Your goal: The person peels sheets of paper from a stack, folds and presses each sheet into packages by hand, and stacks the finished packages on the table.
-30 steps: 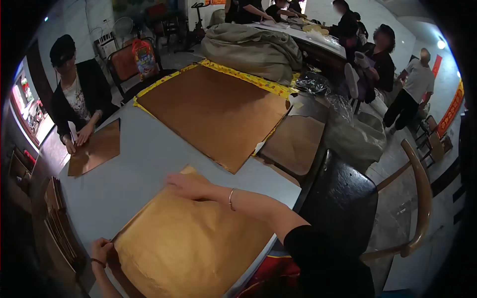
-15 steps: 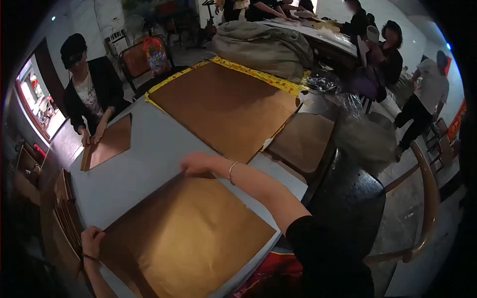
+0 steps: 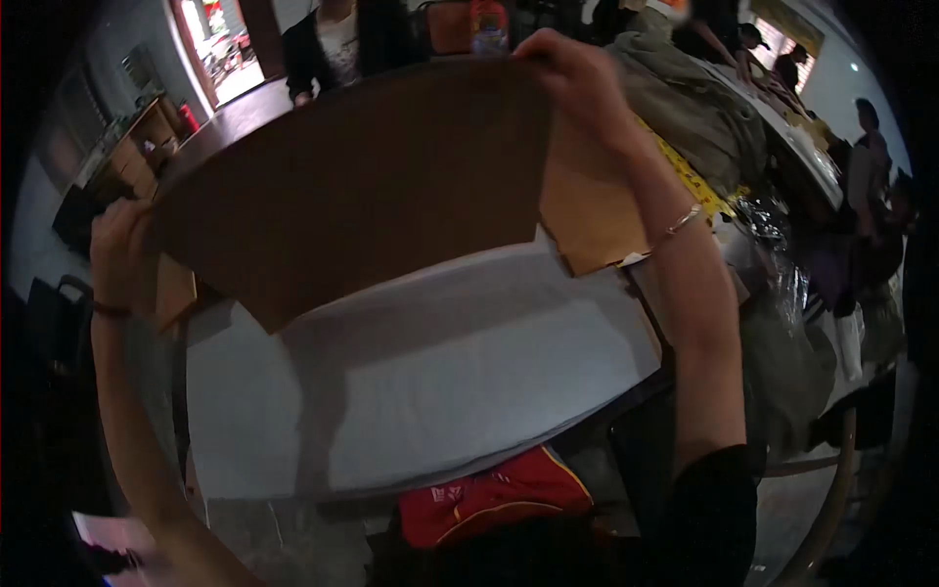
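Note:
A large sheet of brown paper [image 3: 362, 186] is lifted off the table, its near edge hanging over the tabletop. My left hand [image 3: 119, 243] grips its left corner. At the upper right corner, my right hand [image 3: 582, 83] pinches the sheet's edge, with a bracelet on that wrist. Below lies the pale grey table surface [image 3: 460, 362], partly shaded by the sheet. Another brown sheet [image 3: 592, 201] lies beyond my right forearm, partly hidden by the lifted one.
Yellow patterned edging [image 3: 690, 176] borders the sheet at right. A grey-green cloth heap [image 3: 690, 98] and crumpled clear plastic [image 3: 778, 245] are farther right. A person in a dark jacket [image 3: 386, 44] is across the table. Red fabric [image 3: 494, 499] shows at the near edge.
The brown paper has gone from lying on the table to being raised by both hands. My right hand has moved up and right, my left hand up. The view has turned left.

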### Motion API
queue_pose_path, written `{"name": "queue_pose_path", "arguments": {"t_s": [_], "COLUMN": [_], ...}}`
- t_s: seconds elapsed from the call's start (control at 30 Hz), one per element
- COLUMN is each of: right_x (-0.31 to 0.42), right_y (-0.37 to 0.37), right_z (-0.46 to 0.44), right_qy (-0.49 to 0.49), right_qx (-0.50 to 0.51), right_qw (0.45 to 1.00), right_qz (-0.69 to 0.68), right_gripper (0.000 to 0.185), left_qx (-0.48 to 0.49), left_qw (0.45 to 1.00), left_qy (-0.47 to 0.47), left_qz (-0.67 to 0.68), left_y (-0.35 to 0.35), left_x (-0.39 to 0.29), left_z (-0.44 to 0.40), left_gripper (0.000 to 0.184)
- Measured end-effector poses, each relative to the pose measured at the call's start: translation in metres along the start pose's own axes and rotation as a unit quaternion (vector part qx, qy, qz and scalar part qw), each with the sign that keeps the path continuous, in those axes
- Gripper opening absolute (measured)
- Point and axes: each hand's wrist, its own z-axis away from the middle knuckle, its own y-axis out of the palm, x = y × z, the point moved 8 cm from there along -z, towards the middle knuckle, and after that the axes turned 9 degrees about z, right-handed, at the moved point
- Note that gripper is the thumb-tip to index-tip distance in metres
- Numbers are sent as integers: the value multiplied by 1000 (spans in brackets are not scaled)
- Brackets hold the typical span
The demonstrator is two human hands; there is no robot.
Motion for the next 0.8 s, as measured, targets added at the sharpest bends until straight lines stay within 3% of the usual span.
{"name": "queue_pose_path", "arguments": {"t_s": [0.03, 0.1, 0.2, 0.3, 0.5, 0.57, 0.8], "right_x": [7, 32, 72, 102, 125, 132, 145], "right_y": [-20, -53, -78, -71, -21, -14, -8], "right_z": [-3, 12, 63, 140, 288, 316, 366], "right_qy": [-31, -28, -87, -111, 2, 18, 69], "right_qx": [-29, -44, -39, 3, 152, 164, 247], "right_qw": [999, 997, 994, 992, 987, 985, 966], "right_qz": [1, -53, 53, 55, 45, 44, 21], "right_gripper": [15, 19, 19, 14, 19, 21, 25], "left_qx": [16, -76, -101, -60, 14, 41, 80], "left_qw": [1000, 982, 970, 984, 999, 997, 991], "left_qy": [-19, 115, 122, 85, -16, -69, -109], "left_qz": [-11, -128, -182, -143, -34, 3, 14], "left_y": [-14, -53, -72, -41, 50, 69, 80], "left_x": [-5, -47, -113, -145, -192, -197, -209], "left_z": [5, 24, 70, 137, 251, 272, 299], "left_gripper": [13, 14, 18, 22, 23, 20, 19]}}
